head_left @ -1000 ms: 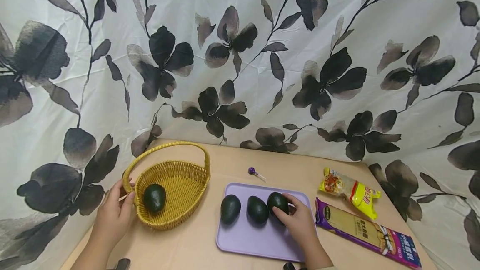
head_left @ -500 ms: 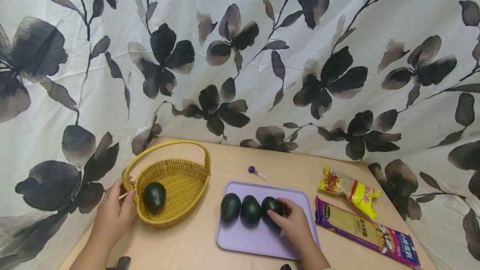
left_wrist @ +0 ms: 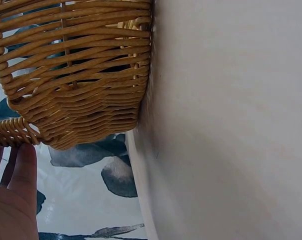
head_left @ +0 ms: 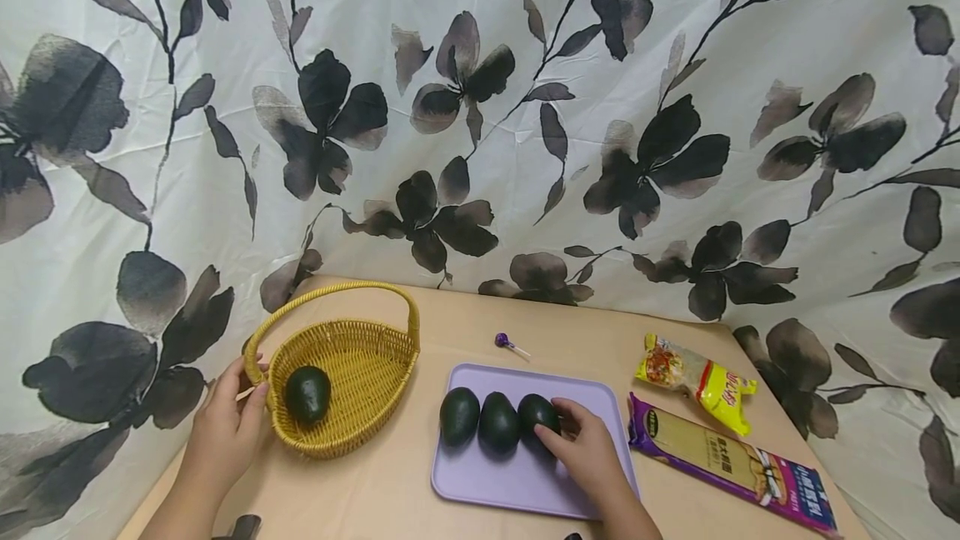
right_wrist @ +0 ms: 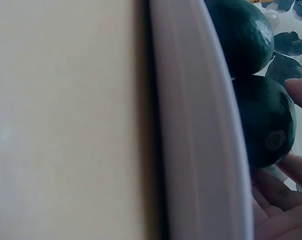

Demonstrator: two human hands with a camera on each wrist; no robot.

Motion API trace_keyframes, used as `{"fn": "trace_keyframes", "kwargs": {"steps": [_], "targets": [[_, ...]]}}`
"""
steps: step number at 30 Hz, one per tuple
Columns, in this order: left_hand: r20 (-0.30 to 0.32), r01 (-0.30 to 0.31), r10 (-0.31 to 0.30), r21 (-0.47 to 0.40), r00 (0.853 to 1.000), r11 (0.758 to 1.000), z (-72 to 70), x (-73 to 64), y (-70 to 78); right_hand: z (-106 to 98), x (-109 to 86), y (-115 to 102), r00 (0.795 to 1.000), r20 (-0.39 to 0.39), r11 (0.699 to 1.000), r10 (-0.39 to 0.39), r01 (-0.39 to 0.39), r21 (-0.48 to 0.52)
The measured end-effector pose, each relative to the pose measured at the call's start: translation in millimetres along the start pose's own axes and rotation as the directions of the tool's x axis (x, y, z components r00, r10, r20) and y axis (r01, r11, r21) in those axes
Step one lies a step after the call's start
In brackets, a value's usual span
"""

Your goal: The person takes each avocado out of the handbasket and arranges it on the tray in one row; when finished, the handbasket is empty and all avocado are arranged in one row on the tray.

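On the left of the head view my left hand (head_left: 228, 423) grips the yellow wicker basket (head_left: 352, 432) at the foot of its handle; the left wrist view shows the fingertips against the woven handle (left_wrist: 13, 132). One dark green avocado (head_left: 307, 394) lies inside the basket, at its left side. My right hand (head_left: 588, 444) holds the right-hand avocado (head_left: 536, 415) on the lilac tray (head_left: 487, 482), thumb on one side and fingers on the other. Beside it in a row lie a middle avocado (head_left: 498, 423) and a left avocado (head_left: 459, 417).
Behind the tray lies a purple lollipop (head_left: 502, 341). To the right are a yellow food packet (head_left: 697, 382) and a purple pasta packet (head_left: 727, 465). A floral curtain (head_left: 555, 190) hangs along the back of the table (head_left: 397, 498).
My right hand has shifted its avocado left on the tray, and the middle avocado has moved left too, closer to the left one. My left hand and the basket have stayed put.
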State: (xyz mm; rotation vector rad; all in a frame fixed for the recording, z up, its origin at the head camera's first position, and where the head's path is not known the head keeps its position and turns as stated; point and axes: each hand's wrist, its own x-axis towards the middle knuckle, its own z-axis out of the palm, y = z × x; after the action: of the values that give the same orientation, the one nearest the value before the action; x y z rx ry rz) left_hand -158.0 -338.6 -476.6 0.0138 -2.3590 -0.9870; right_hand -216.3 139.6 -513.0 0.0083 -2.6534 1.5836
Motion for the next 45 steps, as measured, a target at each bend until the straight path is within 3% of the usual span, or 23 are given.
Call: {"fn": "trace_keyframes", "kwargs": {"steps": [15, 35, 45], "targets": [[0.001, -0.002, 0.002, 0.009, 1.0, 1.0, -0.7, -0.9, -0.5, -10, -4.9, -9, 0.999, -0.012, 0.986, -0.029, 0.031, 0.164], [0.017, 0.018, -0.019, 0.025, 1.0, 1.0, 0.2, -0.3, -2.9, -6, -0.8, -34, 0.996, -0.025, 0.978, -0.082, 0.085, 0.19], [0.01, 0.014, -0.014, 0.017, 1.0, 1.0, 1.1, -1.0, -2.7, 5, -2.6, -58, 0.984, 0.063, 0.943, -0.166, 0.14, 0.301]]}}
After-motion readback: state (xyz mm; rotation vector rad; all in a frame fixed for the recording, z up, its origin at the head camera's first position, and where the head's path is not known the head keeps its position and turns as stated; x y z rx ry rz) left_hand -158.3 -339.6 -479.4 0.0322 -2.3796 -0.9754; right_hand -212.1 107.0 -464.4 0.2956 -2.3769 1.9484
